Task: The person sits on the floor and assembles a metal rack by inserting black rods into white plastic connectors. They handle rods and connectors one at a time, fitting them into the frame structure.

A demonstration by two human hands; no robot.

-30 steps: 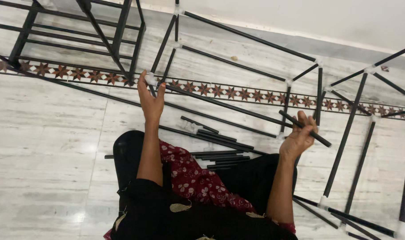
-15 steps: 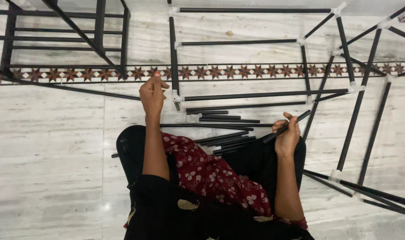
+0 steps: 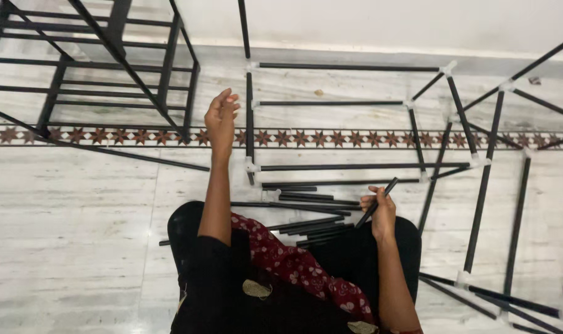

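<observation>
Loose rods [image 3: 312, 213] lie before my knees; rod frame [image 3: 355, 117] beyond them; metal rack [image 3: 102, 68] left of that frame.

I see black rods [image 3: 306, 213] | black rod frame [image 3: 355, 117] with white corner connectors [image 3: 251, 166] | floor [image 3: 65, 204] pale grey-white streaked marble | border band [image 3: 331, 138] of dark red-brown stars on light tile | scarf [image 3: 294, 263] dark red with small pale flowers | clothing [image 3: 232, 303] black | wall [image 3: 386, 25] off-white

The black shelf frame [image 3: 96, 68] at ten o'clock runs off the top edge, and the person's lap hides the loose rods' [image 3: 312, 226] near ends.
</observation>
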